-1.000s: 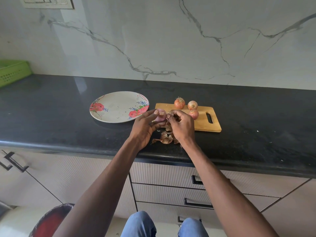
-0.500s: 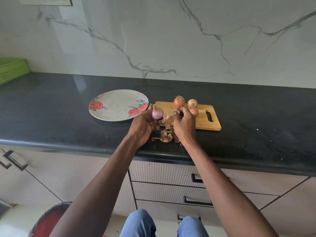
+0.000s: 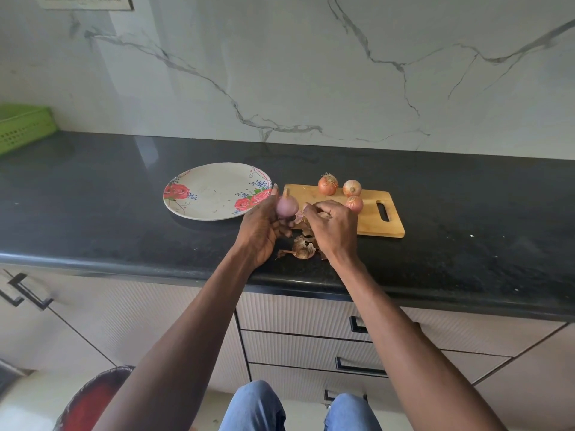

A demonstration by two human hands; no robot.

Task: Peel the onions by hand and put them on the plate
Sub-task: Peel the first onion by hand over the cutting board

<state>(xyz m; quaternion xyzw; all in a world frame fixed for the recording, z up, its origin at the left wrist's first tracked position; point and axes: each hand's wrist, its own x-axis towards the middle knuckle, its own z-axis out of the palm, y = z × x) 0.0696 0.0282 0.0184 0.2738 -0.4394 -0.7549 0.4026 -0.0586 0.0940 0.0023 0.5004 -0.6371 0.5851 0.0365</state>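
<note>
The left hand grips a peeled, pale purple onion, fingers and thumb curled around its lower half, with the dry stalk pointing up. It is held in the air just off the near-right rim of the floral plate, which has no onion on it yet. The right hand sits just right of the onion, fingers curled down over a scrap of papery skin; it appears to pinch that scrap, though the fingertips are partly hidden, so the hold is a judgement.

Loose brown peels lie on the black countertop below both hands, at the near-left corner of the wooden cutting board. Three unpeeled onions sit on the far part of the board, close together.

The step in hand looks like finishing the first onion. To do it well, the right hand should let the scrap drop onto the peel pile rather than carry it toward the plate. The left hand should turn the onion once so any clinging skin near the stalk or root shows. If some remains, a thumbnail under its edge and a pull toward the stalk should lift it in one piece. The onion is round and smooth, so it is best set down near the plate's centre, not dropped, or it may roll off the shallow rim.
</note>
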